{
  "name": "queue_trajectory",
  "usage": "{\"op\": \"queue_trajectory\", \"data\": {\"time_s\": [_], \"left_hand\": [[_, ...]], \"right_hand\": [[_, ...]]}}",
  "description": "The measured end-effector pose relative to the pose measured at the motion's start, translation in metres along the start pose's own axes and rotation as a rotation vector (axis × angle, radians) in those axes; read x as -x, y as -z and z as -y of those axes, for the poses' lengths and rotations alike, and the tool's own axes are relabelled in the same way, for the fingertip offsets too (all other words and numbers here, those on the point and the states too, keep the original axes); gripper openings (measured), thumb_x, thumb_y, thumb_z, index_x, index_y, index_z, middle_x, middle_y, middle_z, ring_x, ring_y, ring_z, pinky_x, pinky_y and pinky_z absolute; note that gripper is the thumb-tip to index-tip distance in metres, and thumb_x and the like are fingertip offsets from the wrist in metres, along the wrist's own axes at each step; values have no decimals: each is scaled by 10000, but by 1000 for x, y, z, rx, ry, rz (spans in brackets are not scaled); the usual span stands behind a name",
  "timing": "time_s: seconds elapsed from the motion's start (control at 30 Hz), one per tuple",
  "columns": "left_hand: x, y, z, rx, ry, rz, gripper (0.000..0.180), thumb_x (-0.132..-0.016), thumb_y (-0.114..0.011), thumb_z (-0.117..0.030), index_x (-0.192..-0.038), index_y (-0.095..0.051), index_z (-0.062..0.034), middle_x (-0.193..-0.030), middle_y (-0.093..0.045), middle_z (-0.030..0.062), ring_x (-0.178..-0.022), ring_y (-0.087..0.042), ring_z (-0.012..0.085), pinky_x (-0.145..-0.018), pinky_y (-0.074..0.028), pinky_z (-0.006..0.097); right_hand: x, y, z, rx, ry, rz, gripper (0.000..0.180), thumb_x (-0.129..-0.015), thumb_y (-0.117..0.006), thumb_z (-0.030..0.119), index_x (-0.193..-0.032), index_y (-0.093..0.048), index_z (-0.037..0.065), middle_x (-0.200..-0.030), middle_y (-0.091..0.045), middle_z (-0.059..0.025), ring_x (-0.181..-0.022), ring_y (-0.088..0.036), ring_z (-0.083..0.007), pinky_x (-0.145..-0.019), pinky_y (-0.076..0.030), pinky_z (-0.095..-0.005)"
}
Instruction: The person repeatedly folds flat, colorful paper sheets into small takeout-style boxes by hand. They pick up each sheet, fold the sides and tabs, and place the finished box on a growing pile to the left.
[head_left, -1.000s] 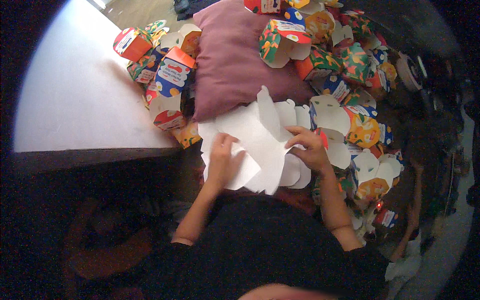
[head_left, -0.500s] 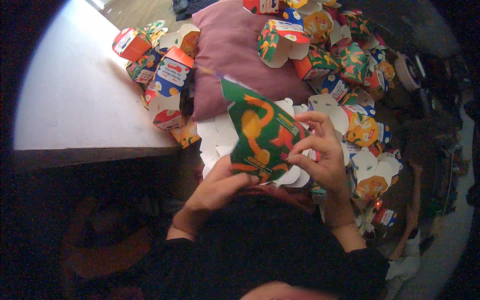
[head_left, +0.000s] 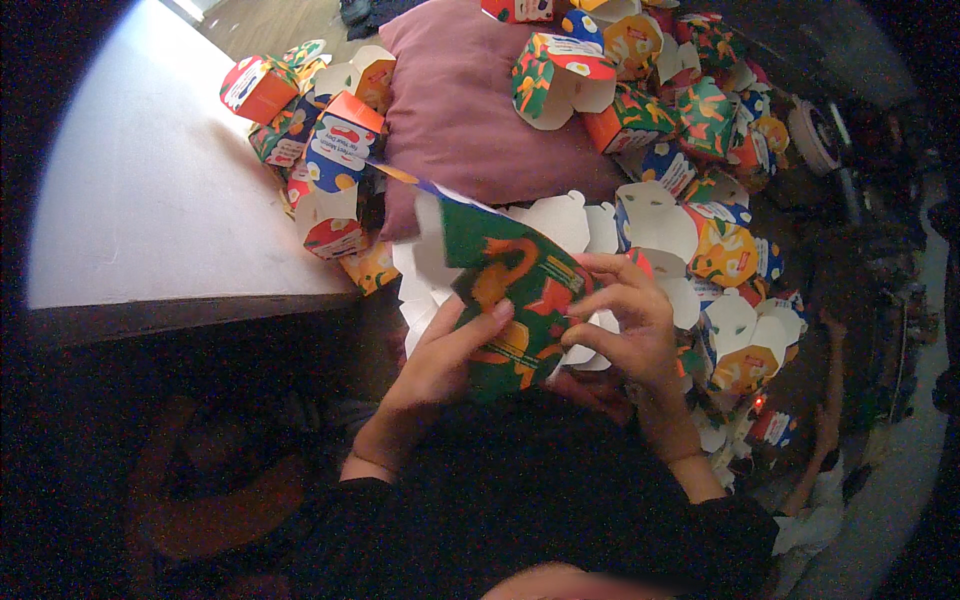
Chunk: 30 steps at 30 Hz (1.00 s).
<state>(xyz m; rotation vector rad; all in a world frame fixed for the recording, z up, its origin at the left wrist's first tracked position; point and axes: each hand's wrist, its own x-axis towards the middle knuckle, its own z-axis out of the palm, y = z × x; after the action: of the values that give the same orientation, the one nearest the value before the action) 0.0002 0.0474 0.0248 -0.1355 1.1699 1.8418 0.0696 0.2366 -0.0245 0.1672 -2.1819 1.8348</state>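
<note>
Between my hands is a folding carton [head_left: 530, 345], its green panel printed with yellow, orange and red shapes, with other panels standing away at its upper left. My left hand [head_left: 432, 360] grips the carton's left side, thumb across the green face and fingers behind. On the opposite side, my right hand [head_left: 632, 318] pinches the edge with bent fingers; its fingertips meet the printed face. Under the carton lie white unprinted cardboard blanks [head_left: 558, 222] with curved tabs, partly hidden by my hands.
A mauve cushion [head_left: 480, 110] lies just beyond. Formed cartons in green, red, blue and yellow pile up on the right [head_left: 725, 255] and in a smaller heap on the left [head_left: 340, 150]. A white tabletop [head_left: 170, 210] with a dark edge fills the left side. Another person's arm [head_left: 825, 400] shows at right.
The carton has tipped and come lower, and more of its other panels show at its upper left. My left thumb has moved up onto the green face; my right hand still holds the right edge.
</note>
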Motion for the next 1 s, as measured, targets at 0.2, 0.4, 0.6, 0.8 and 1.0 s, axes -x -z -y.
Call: {"op": "queue_trajectory", "data": {"time_s": [0.2,0.4,0.6,0.8,1.0], "left_hand": [[-14,1,21,-90,-529,-30,341,-895,-499,-98,-1221,-424,-32,-1148,-513,94,-1089,-488,175,-923,-409,326],[-14,17,21,-307,-273,144,238,-890,-467,-69,-1113,-514,-2,-1063,-561,96,-1004,-530,161,-876,-423,301],[-20,16,17,-467,-49,275,319,-871,-528,-121,-1152,-486,24,-1079,-560,112,-997,-542,173,-867,-431,286],[-20,19,25,-161,-349,573,740,-807,-652,-178,-1373,-201,-22,-1314,-395,126,-1221,-387,216,-1007,-332,360],[-19,19,31,-151,82,127,472,-822,-636,-174,-1222,-441,-14,-1121,-556,93,-1013,-552,165,-849,-459,304]], "right_hand": [[5,-6,-4,67,-190,-10,608,-650,-771,129,-1195,-520,31,-1058,-541,-104,-997,-541,-210,-858,-437,-334],[-7,3,1,336,221,-30,547,-689,-711,143,-1207,-546,86,-1122,-573,-134,-1080,-542,-250,-915,-422,-328],[-19,5,-3,341,317,120,274,-738,-570,-7,-1005,-632,-20,-952,-652,-172,-936,-634,-288,-826,-484,-331],[-9,14,1,327,-116,-157,249,-827,-534,7,-1061,-618,18,-914,-661,-139,-806,-652,-217,-718,-505,-290],[3,-3,-5,89,-22,-256,217,-840,-553,24,-1043,-626,-2,-895,-662,-167,-805,-649,-189,-706,-512,-288]]}}
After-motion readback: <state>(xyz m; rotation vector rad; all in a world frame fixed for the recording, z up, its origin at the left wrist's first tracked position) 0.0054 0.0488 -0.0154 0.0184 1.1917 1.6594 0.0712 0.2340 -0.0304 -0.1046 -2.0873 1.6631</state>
